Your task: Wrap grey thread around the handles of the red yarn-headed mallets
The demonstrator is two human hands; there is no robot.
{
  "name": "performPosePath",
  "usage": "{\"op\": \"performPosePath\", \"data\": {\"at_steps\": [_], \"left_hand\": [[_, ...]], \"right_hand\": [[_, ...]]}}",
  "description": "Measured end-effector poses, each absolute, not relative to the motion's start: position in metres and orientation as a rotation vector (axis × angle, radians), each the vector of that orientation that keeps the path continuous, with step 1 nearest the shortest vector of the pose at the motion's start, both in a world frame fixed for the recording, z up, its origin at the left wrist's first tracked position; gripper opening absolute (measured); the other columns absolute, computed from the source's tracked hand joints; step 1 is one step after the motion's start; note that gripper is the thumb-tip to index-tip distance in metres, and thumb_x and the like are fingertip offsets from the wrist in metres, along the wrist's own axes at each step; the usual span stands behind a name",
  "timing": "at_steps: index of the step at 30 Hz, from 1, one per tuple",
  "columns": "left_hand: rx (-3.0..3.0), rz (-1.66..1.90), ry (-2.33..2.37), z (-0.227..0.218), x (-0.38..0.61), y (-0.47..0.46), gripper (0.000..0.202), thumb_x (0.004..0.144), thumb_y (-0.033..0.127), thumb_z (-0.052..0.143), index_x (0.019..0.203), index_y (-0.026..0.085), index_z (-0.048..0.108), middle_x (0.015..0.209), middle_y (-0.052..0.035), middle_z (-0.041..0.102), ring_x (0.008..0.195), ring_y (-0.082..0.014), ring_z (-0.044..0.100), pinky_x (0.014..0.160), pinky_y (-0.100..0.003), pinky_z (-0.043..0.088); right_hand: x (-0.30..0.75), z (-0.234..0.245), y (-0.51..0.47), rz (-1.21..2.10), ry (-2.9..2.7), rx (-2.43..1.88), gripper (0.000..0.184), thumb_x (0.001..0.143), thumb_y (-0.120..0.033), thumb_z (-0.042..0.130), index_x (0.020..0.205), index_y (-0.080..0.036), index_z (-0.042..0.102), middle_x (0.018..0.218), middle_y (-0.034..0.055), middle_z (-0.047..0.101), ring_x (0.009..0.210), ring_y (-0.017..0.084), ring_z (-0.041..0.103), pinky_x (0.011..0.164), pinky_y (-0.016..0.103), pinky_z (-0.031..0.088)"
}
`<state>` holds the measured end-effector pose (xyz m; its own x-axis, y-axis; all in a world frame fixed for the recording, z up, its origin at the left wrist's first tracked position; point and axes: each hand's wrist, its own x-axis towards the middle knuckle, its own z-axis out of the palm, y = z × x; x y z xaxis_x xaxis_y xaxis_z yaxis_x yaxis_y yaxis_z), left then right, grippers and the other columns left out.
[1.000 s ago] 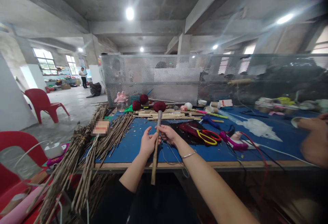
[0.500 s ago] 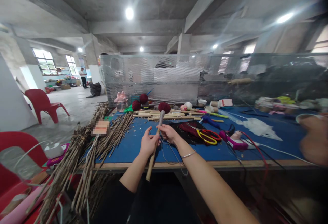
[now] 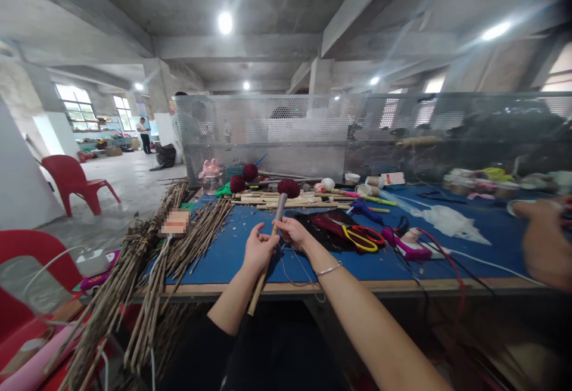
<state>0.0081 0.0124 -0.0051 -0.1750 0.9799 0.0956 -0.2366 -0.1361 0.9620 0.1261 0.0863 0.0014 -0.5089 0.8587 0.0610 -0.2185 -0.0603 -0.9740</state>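
My left hand (image 3: 258,251) is closed around a wooden stick (image 3: 255,293) that slants up to the right and ends in a dark red fuzzy head (image 3: 289,188). My right hand (image 3: 291,231) pinches the same stick higher up, on its grey upper part, with a thin thread or wire (image 3: 295,269) hanging from it. Both hands hover over the near middle of the blue table (image 3: 223,260). A silver bangle (image 3: 329,269) sits on my right wrist.
Bundles of thin brown twigs (image 3: 147,272) cover the table's left end. Red and yellow scissors (image 3: 363,237), a pink glue gun (image 3: 406,245), bamboo sticks (image 3: 286,201) and more red-headed pieces (image 3: 243,177) lie further back. Another person's hand (image 3: 543,245) is at the right. A mesh screen (image 3: 313,135) stands behind.
The stick has tilted further: its red head has swung right and its lower end left. Both hands keep their hold in nearly the same spot.
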Motion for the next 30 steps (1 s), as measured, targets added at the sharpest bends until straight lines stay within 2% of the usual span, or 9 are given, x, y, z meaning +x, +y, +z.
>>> {"op": "performPosePath", "data": {"at_steps": [4, 8, 11, 14, 16, 22, 24, 27, 30], "left_hand": [[0.928, 1.47, 0.975, -0.001, 0.006, 0.013, 0.068, 0.072, 0.024, 0.066, 0.127, 0.009, 0.029, 0.056, 0.0023, 0.059, 0.042, -0.0077, 0.054, 0.044, -0.018, 0.044], [0.906, 1.381, 0.97, 0.004, 0.006, 0.011, 0.059, 0.08, 0.027, 0.056, 0.128, 0.009, 0.027, 0.059, -0.002, 0.063, 0.043, -0.0094, 0.056, 0.043, -0.02, 0.045], [0.938, 1.393, 1.038, 0.003, 0.007, 0.009, 0.054, 0.077, 0.031, 0.059, 0.121, 0.01, 0.036, 0.056, 0.0009, 0.059, 0.043, -0.0094, 0.055, 0.041, -0.019, 0.044], [0.996, 1.502, 1.124, 0.001, 0.008, 0.009, 0.059, 0.063, 0.032, 0.073, 0.11, 0.012, 0.045, 0.053, 0.0062, 0.054, 0.041, -0.007, 0.051, 0.04, -0.017, 0.041], [1.013, 1.544, 1.152, -0.002, 0.007, 0.011, 0.063, 0.057, 0.031, 0.077, 0.108, 0.012, 0.046, 0.05, 0.0079, 0.052, 0.037, -0.0058, 0.048, 0.039, -0.016, 0.039], [0.92, 1.47, 1.02, -0.002, 0.004, 0.015, 0.061, 0.072, 0.029, 0.067, 0.12, 0.01, 0.035, 0.057, -0.0007, 0.062, 0.044, -0.01, 0.056, 0.046, -0.021, 0.046], [0.909, 1.439, 1.01, -0.001, 0.005, 0.014, 0.057, 0.076, 0.027, 0.063, 0.121, 0.01, 0.033, 0.058, -0.0018, 0.063, 0.044, -0.01, 0.056, 0.046, -0.021, 0.046], [0.927, 1.404, 1.045, 0.0, 0.006, 0.013, 0.049, 0.079, 0.028, 0.058, 0.119, 0.009, 0.035, 0.059, -0.0019, 0.062, 0.041, -0.0095, 0.054, 0.042, -0.02, 0.044], [1.023, 1.434, 1.123, -0.003, 0.008, 0.012, 0.043, 0.074, 0.031, 0.063, 0.108, 0.012, 0.044, 0.062, -0.0011, 0.06, 0.045, -0.0096, 0.055, 0.041, -0.019, 0.044]], "right_hand": [[0.128, 0.003, 0.085, 1.769, -1.409, -0.708, 0.039, 0.062, -0.043, 0.069, 0.083, -0.016, 0.05, 0.039, -0.0134, 0.026, 0.031, 0.002, 0.013, 0.034, 0.018, 0.004], [0.127, 0.0, 0.086, 1.744, -1.426, -0.685, 0.036, 0.063, -0.043, 0.069, 0.075, -0.017, 0.047, 0.038, -0.0134, 0.026, 0.031, 0.002, 0.014, 0.034, 0.019, 0.005], [0.125, -0.001, 0.086, 1.68, -1.441, -0.733, 0.037, 0.061, -0.044, 0.069, 0.07, -0.017, 0.045, 0.037, -0.0129, 0.028, 0.03, 0.002, 0.016, 0.033, 0.019, 0.005], [0.124, 0.0, 0.085, 1.654, -1.456, -0.76, 0.036, 0.061, -0.043, 0.069, 0.07, -0.017, 0.045, 0.037, -0.0128, 0.028, 0.029, 0.002, 0.016, 0.032, 0.019, 0.005], [0.124, 0.002, 0.084, 1.65, -1.452, -0.763, 0.036, 0.061, -0.043, 0.069, 0.07, -0.017, 0.046, 0.037, -0.0129, 0.027, 0.029, 0.002, 0.016, 0.032, 0.019, 0.005], [0.126, 0.001, 0.085, 1.709, -1.412, -0.738, 0.04, 0.061, -0.046, 0.069, 0.081, -0.016, 0.05, 0.037, -0.014, 0.026, 0.03, 0.002, 0.014, 0.032, 0.018, 0.006], [0.126, -0.002, 0.088, 1.708, -1.424, -0.733, 0.039, 0.062, -0.046, 0.068, 0.079, -0.016, 0.049, 0.037, -0.0139, 0.027, 0.03, 0.002, 0.015, 0.031, 0.017, 0.006], [0.125, -0.007, 0.091, 1.683, -1.437, -0.737, 0.037, 0.063, -0.045, 0.068, 0.072, -0.018, 0.044, 0.036, -0.0136, 0.028, 0.029, 0.002, 0.016, 0.031, 0.018, 0.006], [0.123, -0.009, 0.092, 1.7, -1.44, -0.743, 0.037, 0.062, -0.044, 0.069, 0.07, -0.017, 0.044, 0.037, -0.0117, 0.035, 0.028, 0.002, 0.022, 0.031, 0.018, 0.011]]}}
